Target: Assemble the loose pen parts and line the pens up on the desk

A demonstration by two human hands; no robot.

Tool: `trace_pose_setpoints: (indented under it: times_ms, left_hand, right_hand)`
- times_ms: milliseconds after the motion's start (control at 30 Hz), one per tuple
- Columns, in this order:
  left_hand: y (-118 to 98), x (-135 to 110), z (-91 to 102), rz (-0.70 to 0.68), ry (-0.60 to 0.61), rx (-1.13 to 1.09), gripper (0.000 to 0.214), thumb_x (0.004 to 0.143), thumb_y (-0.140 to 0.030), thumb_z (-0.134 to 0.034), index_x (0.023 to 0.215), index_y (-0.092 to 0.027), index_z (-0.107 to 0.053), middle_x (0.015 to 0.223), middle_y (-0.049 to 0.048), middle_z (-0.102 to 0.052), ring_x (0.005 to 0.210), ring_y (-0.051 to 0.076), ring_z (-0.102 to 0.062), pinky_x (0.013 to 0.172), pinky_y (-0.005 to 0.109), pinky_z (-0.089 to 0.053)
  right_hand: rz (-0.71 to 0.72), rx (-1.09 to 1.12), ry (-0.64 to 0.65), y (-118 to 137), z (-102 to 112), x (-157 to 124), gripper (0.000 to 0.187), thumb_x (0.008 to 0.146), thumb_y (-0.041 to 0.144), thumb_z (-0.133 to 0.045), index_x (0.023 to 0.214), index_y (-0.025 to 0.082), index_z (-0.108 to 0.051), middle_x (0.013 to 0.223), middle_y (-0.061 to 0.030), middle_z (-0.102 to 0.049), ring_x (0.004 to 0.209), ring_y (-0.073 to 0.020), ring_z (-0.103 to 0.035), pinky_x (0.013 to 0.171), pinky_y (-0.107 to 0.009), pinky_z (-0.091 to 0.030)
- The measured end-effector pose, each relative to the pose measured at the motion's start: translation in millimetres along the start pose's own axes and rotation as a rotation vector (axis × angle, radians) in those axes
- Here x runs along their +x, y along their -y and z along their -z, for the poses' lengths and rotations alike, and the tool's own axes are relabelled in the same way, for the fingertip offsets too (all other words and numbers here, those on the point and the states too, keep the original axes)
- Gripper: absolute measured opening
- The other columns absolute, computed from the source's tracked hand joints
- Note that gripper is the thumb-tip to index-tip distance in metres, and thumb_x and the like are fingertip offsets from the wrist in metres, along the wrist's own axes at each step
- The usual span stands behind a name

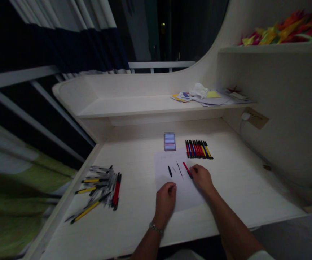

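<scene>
My right hand (201, 177) is at the right side of a white sheet of paper (181, 198), its fingers closed on the lower end of a red pen barrel (186, 167). To the left of that barrel, a thin dark pen refill (179, 168), a tiny slim piece (174, 169) and a black pen cap (170, 171) lie apart on the paper. My left hand (165, 200) rests near the paper's left edge with fingers curled in; nothing shows between them.
A row of red, blue and yellow pens (198, 149) lies at the back right, beside a phone (170, 141). On the left are a pile of pen parts (101, 184) and red barrels (117, 191). Papers (212, 99) lie on the shelf (134, 104) behind.
</scene>
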State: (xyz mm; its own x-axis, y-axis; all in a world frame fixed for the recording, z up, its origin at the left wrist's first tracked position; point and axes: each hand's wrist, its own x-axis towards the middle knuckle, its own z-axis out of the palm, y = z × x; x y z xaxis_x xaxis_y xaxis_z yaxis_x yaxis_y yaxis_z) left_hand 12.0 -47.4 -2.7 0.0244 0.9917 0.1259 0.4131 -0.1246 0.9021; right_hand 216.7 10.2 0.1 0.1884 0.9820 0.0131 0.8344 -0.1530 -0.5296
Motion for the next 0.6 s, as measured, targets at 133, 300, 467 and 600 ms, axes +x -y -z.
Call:
trace_pose_setpoints:
  times_ms: [133, 300, 467, 600]
  left_hand:
    - [-1, -1, -0.1, -0.005, 0.003, 0.029, 0.018, 0.085, -0.029, -0.056, 0.089, -0.02, -0.071, 0.088, 0.0055, -0.074, 0.08, 0.021, -0.068, 0.077, 0.034, -0.052]
    - [-2, 1, -0.7, 0.007, 0.026, 0.017, 0.017, 0.085, -0.028, -0.057, 0.088, -0.02, -0.071, 0.087, 0.0053, -0.074, 0.08, 0.021, -0.068, 0.077, 0.034, -0.052]
    - [-3, 2, 1.6, 0.055, 0.03, -0.032, 0.019, 0.083, -0.027, -0.059, 0.092, -0.02, -0.073, 0.094, 0.0071, -0.075, 0.086, 0.022, -0.069, 0.084, 0.037, -0.053]
    - [-9, 3, 0.3, 0.092, 0.033, -0.154, 0.028, 0.085, -0.036, -0.06, 0.103, -0.019, -0.073, 0.105, 0.0088, -0.074, 0.098, 0.024, -0.068, 0.092, 0.038, -0.051]
  right_hand:
    - [-0.029, -0.136, 0.081, 19, 1, 7, 0.032, 0.09, 0.047, -0.05, 0.098, 0.022, -0.067, 0.1, -0.009, -0.07, 0.089, -0.0233, -0.065, 0.071, -0.03, -0.041]
    - [-0.073, -0.223, 0.116, 30, 0, 11, 0.028, 0.09, 0.04, -0.05, 0.1, 0.02, -0.068, 0.104, -0.012, -0.07, 0.092, -0.027, -0.066, 0.074, -0.035, -0.043]
    - [-0.098, -0.059, 0.129, 23, 3, 10, 0.028, 0.089, 0.038, -0.05, 0.093, 0.019, -0.07, 0.099, -0.0131, -0.072, 0.091, -0.0249, -0.066, 0.075, -0.033, -0.044]
    - [0.037, 0.374, 0.269, 26, 3, -8, 0.028, 0.086, 0.037, -0.052, 0.082, 0.016, -0.07, 0.08, -0.0072, -0.072, 0.074, -0.0185, -0.064, 0.069, -0.026, -0.045]
